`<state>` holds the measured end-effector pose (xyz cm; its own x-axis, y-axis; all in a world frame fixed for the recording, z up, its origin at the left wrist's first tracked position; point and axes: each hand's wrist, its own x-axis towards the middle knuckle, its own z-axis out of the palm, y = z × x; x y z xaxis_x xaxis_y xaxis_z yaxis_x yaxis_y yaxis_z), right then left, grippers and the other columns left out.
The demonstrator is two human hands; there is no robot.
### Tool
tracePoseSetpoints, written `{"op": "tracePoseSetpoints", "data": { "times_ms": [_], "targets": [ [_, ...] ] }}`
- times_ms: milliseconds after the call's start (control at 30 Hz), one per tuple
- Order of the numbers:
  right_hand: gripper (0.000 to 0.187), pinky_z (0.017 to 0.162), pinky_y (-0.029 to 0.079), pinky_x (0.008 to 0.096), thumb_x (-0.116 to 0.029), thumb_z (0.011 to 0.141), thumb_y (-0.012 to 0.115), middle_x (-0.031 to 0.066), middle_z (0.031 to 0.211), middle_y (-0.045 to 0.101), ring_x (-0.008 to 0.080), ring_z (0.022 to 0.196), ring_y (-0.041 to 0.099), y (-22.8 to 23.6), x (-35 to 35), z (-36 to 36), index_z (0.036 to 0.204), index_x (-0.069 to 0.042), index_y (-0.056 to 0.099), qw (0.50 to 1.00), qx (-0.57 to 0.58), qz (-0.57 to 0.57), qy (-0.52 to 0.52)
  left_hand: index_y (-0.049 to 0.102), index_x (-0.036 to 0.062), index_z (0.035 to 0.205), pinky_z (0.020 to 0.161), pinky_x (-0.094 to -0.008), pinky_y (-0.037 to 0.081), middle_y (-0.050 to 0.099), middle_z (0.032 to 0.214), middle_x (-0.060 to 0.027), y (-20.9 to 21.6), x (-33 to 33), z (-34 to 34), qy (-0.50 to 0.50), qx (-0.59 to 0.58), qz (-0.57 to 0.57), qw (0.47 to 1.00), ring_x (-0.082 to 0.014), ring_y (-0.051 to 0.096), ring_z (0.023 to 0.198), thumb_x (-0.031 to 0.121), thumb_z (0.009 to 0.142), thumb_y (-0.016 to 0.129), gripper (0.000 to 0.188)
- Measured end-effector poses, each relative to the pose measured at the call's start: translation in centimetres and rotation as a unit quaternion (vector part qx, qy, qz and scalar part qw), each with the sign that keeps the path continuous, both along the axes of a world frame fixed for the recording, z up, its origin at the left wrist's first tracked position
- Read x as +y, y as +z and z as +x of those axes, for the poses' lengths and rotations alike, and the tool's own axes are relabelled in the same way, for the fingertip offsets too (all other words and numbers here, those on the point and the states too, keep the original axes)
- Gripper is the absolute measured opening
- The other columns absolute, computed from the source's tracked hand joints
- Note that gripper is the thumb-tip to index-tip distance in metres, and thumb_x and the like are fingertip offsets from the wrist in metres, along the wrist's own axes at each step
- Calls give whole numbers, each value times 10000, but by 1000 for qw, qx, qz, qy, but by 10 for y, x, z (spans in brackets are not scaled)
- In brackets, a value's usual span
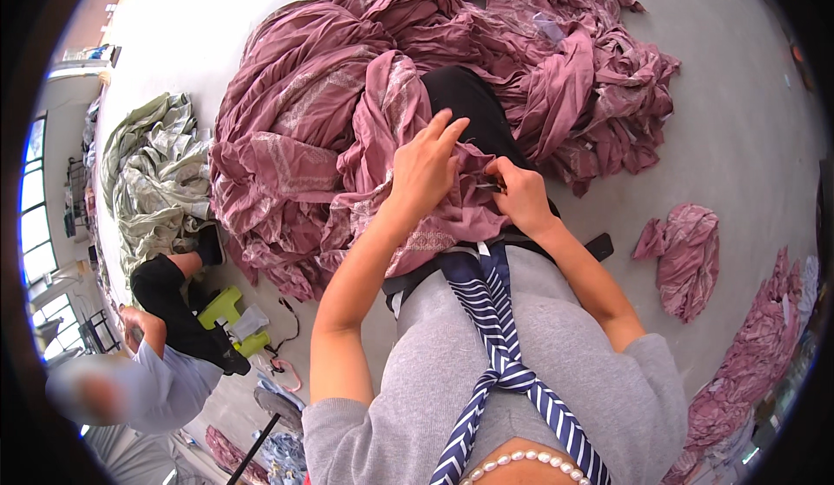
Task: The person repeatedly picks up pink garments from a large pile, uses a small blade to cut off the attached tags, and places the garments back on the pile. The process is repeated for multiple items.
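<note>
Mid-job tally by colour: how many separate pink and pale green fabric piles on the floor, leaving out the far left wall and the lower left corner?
Pink: 3 (large heap, small bundle, long heap near the right rim)
Pale green: 1 (crumpled patterned heap)
Total: 4
</note>
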<state>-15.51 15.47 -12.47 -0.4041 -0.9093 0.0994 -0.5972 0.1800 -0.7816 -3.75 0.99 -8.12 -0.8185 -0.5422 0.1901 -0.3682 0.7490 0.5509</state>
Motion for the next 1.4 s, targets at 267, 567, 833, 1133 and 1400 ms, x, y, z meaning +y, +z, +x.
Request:
{"op": "tracePoseSetpoints", "data": {
  "times_ms": [267, 567, 833, 1133, 1400],
  "targets": [
    [263, 538, 477, 336, -174, 783, 727, 74, 705, 616, 231, 586, 615, 40, 3, -12, 955, -73, 556, 999, -1, -31, -43, 647, 50, 850, 573, -289, 483, 636, 778, -75, -26, -1, 4, 65, 112, 58, 990, -213, 622, 613, 17, 755, 680, 105],
    [219, 610, 497, 269, -166, 892, 652, 94, 775, 631, 137, 660, 623, 58, -8, -15, 991, -14, 531, 982, -184, -45, -28, 617, 16, 811, 513, -225, 463, 626, 743, -68, 7, 19, 10, 119, 236, 103, 959, -126, 612, 564, -61, 708, 679, 143],
    [195, 610, 501, 253, -147, 880, 674, 101, 749, 647, 146, 649, 639, 54, -21, -3, 932, -3, 553, 976, -200, -83, -25, 611, 6, 804, 577, -197, 462, 646, 760, -54, 13, 28, 12, 120, 248, 94, 957, -76, 584, 617, -59, 718, 695, 136],
    [253, 571, 430, 199, -96, 837, 708, 15, 844, 602, 26, 694, 543, 50, -22, -11, 1043, -24, 581, 944, -298, -134, -49, 616, 13, 819, 564, -222, 469, 646, 771, -60, 18, 24, 18, 124, 239, 90, 959, -105, 594, 622, -42, 714, 697, 144],
    [84, 520, 336, 180, -133, 906, 590, -101, 705, 485, 10, 579, 391, 57, -23, -38, 873, -58, 572, 875, -482, -15, 40, 655, 39, 928, 659, -268, 449, 546, 685, -74, 34, -13, 32, 25, 39, -11, 999, -210, 572, 696, 25, 707, 730, 233]
  ]
}}
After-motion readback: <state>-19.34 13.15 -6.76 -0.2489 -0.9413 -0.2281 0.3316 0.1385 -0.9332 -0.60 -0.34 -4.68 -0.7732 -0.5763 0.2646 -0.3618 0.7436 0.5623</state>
